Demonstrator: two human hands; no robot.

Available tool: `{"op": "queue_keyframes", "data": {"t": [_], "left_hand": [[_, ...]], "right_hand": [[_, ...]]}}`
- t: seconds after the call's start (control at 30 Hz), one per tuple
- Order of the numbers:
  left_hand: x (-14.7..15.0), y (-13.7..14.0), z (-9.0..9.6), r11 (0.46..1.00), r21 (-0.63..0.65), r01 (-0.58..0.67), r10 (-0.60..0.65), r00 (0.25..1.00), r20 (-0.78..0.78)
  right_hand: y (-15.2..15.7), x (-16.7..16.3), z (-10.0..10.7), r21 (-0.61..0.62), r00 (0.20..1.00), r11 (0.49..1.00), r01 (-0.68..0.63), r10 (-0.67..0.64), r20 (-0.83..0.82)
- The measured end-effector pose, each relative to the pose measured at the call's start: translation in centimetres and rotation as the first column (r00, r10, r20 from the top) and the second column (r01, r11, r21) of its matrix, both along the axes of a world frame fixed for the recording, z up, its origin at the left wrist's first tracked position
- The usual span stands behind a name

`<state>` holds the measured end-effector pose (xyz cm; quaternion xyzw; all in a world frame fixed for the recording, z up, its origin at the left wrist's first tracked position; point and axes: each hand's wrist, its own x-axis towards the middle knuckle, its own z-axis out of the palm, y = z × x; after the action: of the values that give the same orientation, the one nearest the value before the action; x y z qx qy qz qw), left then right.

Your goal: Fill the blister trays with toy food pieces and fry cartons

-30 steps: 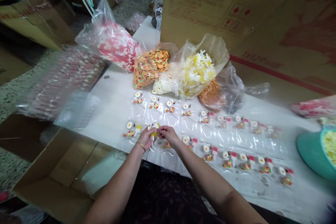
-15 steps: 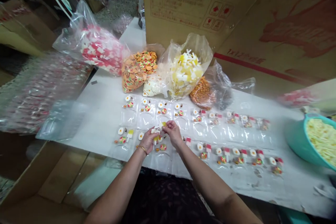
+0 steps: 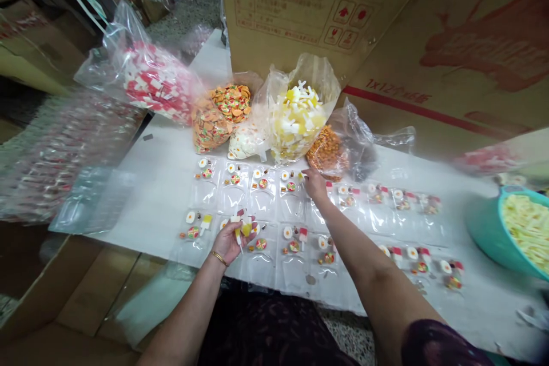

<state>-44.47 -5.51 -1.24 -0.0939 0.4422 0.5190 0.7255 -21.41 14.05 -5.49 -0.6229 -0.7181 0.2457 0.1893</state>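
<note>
My left hand [image 3: 229,242] is palm up, its fingers curled around several small yellow-and-white toy popsicles [image 3: 246,227]. Over the back row, my right hand [image 3: 316,185] pinches one yellow-and-white toy popsicle [image 3: 301,175] at the upper right corner of a clear plastic tray [image 3: 293,206]. That tray holds a fried-egg piece [image 3: 285,175], a round pizza piece [image 3: 291,187] and a few smaller pieces. In the front row at left, another tray has a yellow popsicle [image 3: 206,222] lying in it. A red-and-white popsicle [image 3: 303,235] lies in a front tray nearer the middle.
Behind the trays stand open bags of yellow popsicles [image 3: 295,126], pizza pieces [image 3: 231,104], egg pieces [image 3: 245,142] and orange-brown pieces [image 3: 326,151]. A bag of red-and-white popsicles [image 3: 156,83] lies further left. A teal basin [image 3: 489,229] is at right; large cartons [image 3: 291,6] rise behind.
My hands, together over the front row before, are now apart. The right one has moved up and right to the back row with a popsicle; the left has lowered slightly leftward, palm opened upward.
</note>
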Motion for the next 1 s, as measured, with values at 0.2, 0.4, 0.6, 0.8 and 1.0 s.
{"op": "queue_keyframes", "data": {"t": [0.2,0.4,0.6,0.8,1.0], "left_hand": [[0.7,1.9,0.1,0.994,0.099,0.049,-0.055,0.997,0.058],[0.8,2.3,0.3,0.996,0.065,0.068,-0.070,0.997,0.028],[1.0,2.1,0.2,0.993,0.075,0.087,-0.090,0.995,0.041],[1.0,3.2,0.3,0.979,0.164,0.118,-0.132,0.988,0.078],[1.3,3.7,0.1,0.980,0.173,0.095,-0.110,0.991,0.081]], "right_hand": [[-6.0,-3.1,1.9,0.052,0.967,0.978,-0.202,0.208,-0.146],[-3.8,-1.7,1.0,0.042,0.971,0.992,0.116,-0.122,0.203],[-2.5,-0.4,-0.2,-0.051,0.910,0.993,-0.107,0.119,0.396],[-4.6,-4.1,2.3,-0.143,0.968,0.963,-0.229,0.210,-0.139],[-8.2,-8.2,3.9,-0.309,0.781,0.775,-0.552,0.350,-0.517]]}}
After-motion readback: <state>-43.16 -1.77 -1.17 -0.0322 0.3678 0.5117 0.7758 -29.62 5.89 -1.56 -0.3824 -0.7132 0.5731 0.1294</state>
